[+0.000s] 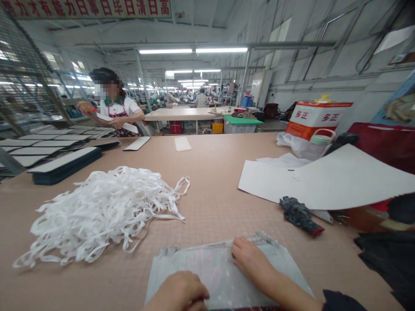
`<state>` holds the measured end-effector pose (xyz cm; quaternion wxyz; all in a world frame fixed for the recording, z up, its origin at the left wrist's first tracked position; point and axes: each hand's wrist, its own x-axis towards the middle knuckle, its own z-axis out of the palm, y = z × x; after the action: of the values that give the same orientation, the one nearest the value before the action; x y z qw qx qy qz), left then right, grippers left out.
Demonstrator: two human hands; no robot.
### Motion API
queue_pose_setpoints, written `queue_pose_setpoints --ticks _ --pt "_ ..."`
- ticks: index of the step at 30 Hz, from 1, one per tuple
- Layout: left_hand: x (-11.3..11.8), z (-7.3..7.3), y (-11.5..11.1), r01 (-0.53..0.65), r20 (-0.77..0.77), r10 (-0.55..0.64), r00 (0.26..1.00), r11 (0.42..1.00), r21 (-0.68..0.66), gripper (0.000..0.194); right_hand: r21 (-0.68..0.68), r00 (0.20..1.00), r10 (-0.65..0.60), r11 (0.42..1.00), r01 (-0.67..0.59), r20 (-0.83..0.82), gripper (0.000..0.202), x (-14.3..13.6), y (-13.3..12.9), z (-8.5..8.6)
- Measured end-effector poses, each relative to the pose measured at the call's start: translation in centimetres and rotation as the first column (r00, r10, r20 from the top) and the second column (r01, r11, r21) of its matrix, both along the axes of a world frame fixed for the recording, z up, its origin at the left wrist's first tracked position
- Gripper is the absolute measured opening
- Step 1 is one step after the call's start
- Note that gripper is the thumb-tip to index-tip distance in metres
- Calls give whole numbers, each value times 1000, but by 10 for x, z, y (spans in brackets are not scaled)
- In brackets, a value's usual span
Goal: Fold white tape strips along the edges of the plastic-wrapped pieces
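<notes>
A greyish, translucent plastic-like sheet (214, 268) lies on the brown table at the bottom centre, its far edge crumpled. My left hand (183, 289) is over its near left part, fingers curled inward; whatever they pinch is hidden. Further up, my right hand (246, 255) rests on the sheet near its far edge, the fingers bent and held together; I cannot make out anything between them. A thin dark red strip shows below the sheet at the bottom edge. Left of the sheet is a big tangled heap of white strips (110, 211).
A dark glove (300, 214) with a red cuff and a large white sheet (324, 181) lie on the right. Stacked dark panels with white tops (66, 164) are at the left. Across the table, a person (116, 108) holds a white panel. Dark fabric (389, 255) sits at the right edge.
</notes>
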<state>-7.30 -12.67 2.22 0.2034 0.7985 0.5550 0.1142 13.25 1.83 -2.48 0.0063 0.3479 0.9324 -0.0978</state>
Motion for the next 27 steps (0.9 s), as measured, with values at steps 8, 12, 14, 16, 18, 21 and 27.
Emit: queue_pose_setpoints --ticks 8,12,14,16,18,21,27 --pt "17 -19 52 -159 -93 166 982 984 85 21 2 999 18 1000 -18 -40 15 4 -4 2" --pt "25 -30 57 -167 -149 184 971 979 119 24 -53 998 -17 998 14 -55 17 1 -4 6" --pt "27 -36 58 -176 -149 197 969 974 142 27 -74 999 -26 997 23 -43 16 1 -2 5" --pt "28 -41 59 -184 -141 210 967 967 174 32 -79 999 -19 997 15 -41 15 1 -2 3" --pt "28 -46 60 -182 -136 215 967 959 218 35 -57 998 0 998 -3 -56 16 1 -4 2" --pt "29 -51 61 -125 -143 183 973 932 339 21 -18 989 65 998 -68 -133 19 2 -11 10" --pt "23 -48 51 115 -219 -17 976 889 444 10 -324 976 82 935 -145 -201 35 30 -15 40"
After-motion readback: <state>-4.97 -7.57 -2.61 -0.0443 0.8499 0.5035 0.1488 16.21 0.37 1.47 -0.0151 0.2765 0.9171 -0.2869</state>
